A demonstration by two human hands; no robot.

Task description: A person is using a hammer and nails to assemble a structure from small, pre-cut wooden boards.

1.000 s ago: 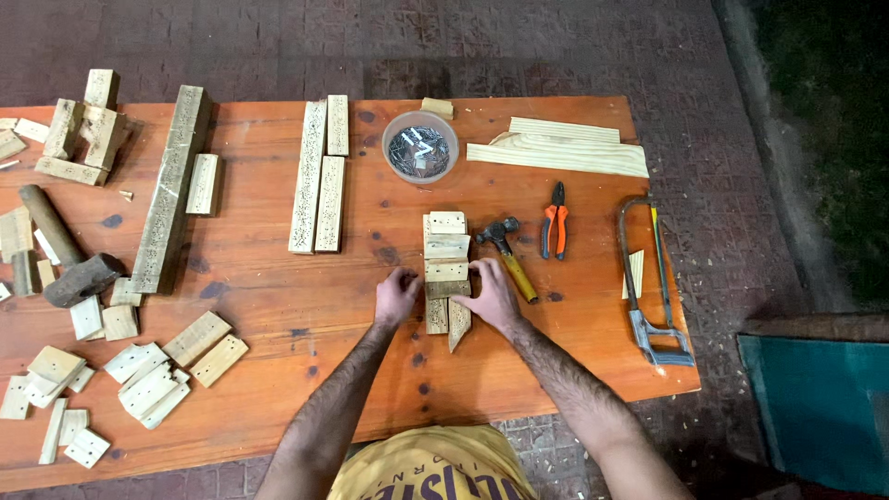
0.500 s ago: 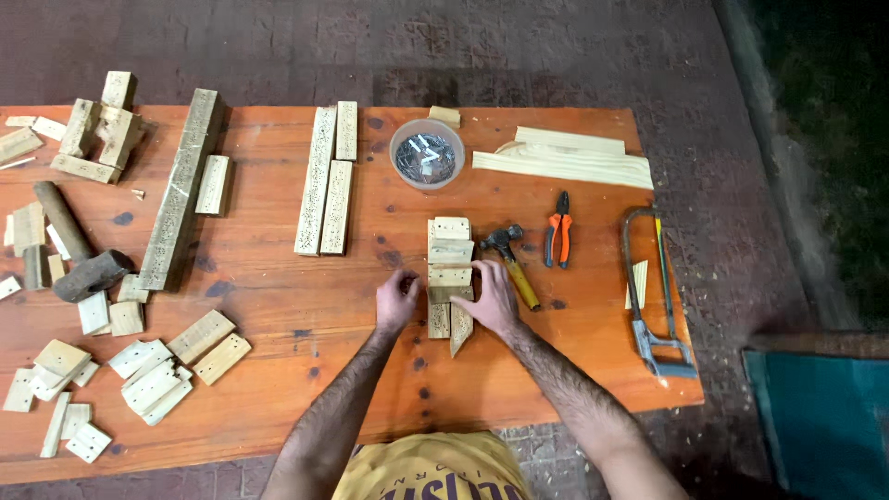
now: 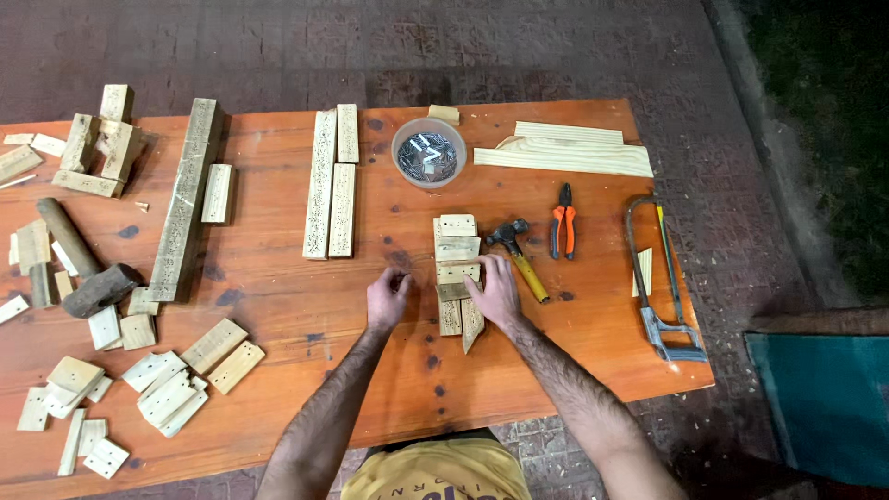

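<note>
— What are we seeing at the worktop (image 3: 278, 306)?

— We see a person's two bare hands on an orange-brown wooden worktop, working at a small assembly of pale wood blocks (image 3: 457, 268) that lies a little right of the middle, toward the near edge.

— How do the hands sit?

— The right hand (image 3: 495, 293) lies flat against the right side of the assembly, fingers spread on the lower pieces rather than gripping them. The left hand (image 3: 386, 298) rests on the worktop just left of the assembly, apart from it, fingers curled; we cannot tell whether it pinches anything small.

— And beside the right hand?

— A hammer (image 3: 517, 257) with a yellow handle lies just right of the assembly. Orange-handled pliers (image 3: 563, 220) lie beyond it, and a hacksaw (image 3: 659, 278) sits near the right edge.

— Farther back?

— A round bowl of nails (image 3: 428, 154) stands near the far edge, with long pale strips (image 3: 565, 151) to its right and upright planks (image 3: 331, 185) to its left. A long rough beam (image 3: 189, 199) lies toward the left side.

— The left end?

— We count a mallet (image 3: 83, 264) near the left edge and many small offcuts (image 3: 157, 375) scattered toward the near left corner.
</note>
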